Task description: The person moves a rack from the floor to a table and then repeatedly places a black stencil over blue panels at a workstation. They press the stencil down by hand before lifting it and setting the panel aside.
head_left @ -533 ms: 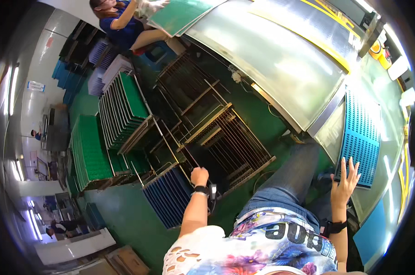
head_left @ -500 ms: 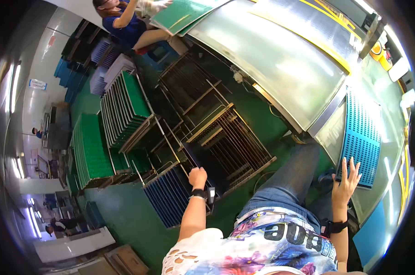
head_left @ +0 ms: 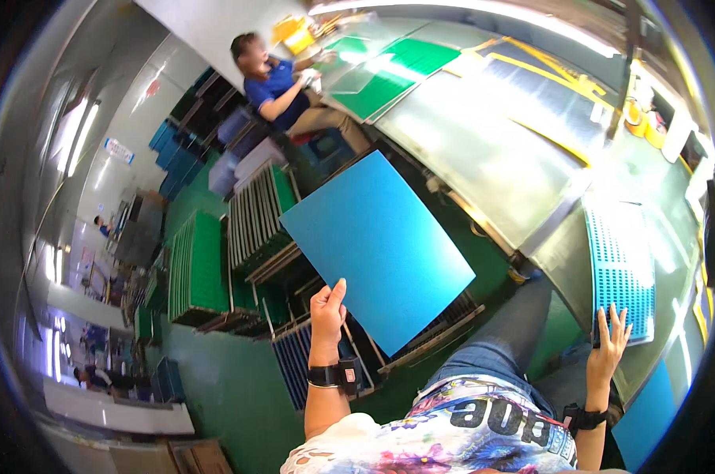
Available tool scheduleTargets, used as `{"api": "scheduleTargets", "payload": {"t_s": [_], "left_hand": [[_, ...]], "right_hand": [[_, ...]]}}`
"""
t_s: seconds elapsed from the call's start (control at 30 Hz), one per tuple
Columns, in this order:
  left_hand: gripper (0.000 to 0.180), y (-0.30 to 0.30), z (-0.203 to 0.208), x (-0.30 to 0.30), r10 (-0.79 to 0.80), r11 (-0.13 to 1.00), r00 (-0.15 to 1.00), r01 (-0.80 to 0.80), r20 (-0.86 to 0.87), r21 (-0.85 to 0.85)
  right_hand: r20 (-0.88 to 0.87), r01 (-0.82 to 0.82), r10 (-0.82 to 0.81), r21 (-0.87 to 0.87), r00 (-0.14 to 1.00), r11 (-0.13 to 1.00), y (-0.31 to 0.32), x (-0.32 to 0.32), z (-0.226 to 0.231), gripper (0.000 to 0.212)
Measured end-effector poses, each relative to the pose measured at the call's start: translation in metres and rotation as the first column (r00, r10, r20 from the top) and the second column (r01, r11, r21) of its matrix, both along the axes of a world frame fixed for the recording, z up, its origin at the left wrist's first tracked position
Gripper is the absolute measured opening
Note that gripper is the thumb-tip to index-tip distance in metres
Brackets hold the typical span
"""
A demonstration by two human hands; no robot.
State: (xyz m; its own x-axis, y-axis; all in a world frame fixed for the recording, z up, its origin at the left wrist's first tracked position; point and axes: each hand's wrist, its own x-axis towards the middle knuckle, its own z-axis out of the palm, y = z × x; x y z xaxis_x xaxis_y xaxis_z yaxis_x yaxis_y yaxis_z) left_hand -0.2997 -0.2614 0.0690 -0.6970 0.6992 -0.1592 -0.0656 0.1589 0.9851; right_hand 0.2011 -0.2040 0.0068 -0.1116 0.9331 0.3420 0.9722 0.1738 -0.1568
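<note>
My left hand (head_left: 328,310) is closed on the near left edge of a flat blue sheet (head_left: 381,245), thumb on top. The sheet is plain, rectangular and tilted, and it covers much of the rack below. At the right, my right hand (head_left: 610,340) lies with its fingers stretched out on the near end of a blue panel (head_left: 619,268). Rows of small dark marks cover this panel, which rests on the worktable. Beneath the sheet a rack (head_left: 290,359) with dark slats shows in part.
Racks of green panels (head_left: 197,268) stand on the floor at the left. A shiny worktable (head_left: 484,134) runs along the right. Across it a seated co-worker (head_left: 286,95) handles a clear sheet over green boards (head_left: 381,83). Another blue sheet (head_left: 649,419) lies at the lower right.
My left hand has lifted the blue sheet up from the rack. My right hand stays on the marked panel. The co-worker now holds a clear sheet, and the view has turned.
</note>
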Motion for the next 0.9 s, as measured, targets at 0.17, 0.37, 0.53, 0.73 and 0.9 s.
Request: {"api": "scheduleTargets", "payload": {"t_s": [0.17, 0.37, 0.53, 0.73, 0.9], "left_hand": [[0.035, 0.05, 0.006, 0.034, -0.117, 0.989, 0.983, 0.102, 0.138, 0.111], [0.028, 0.082, -0.001, 0.06, -0.319, 0.939, 0.915, 0.27, 0.246, 0.215], [0.025, 0.098, -0.002, 0.08, -0.367, 0.926, 0.889, 0.322, 0.273, 0.197], [0.021, 0.125, -0.004, 0.101, -0.399, 0.912, 0.878, 0.35, 0.263, 0.215], [0.026, 0.167, 0.041, 0.125, -0.553, 0.783, 0.82, 0.572, -0.149, 0.243]], "right_hand": [[-0.283, 0.024, 0.015, 0.135, 0.959, 0.991, -0.015, 0.022, 0.053, 0.043], [-0.557, 0.205, -0.059, 0.204, 0.828, 0.957, -0.037, 0.047, 0.077, 0.029], [-0.58, 0.284, -0.102, 0.232, 0.809, 0.93, -0.05, 0.064, 0.076, 0.027], [-0.697, 0.349, -0.108, 0.213, 0.709, 0.913, -0.046, 0.073, 0.084, 0.023], [-0.781, 0.598, -0.235, 0.209, 0.578, 0.774, -0.055, 0.107, 0.079, 0.025]]}}
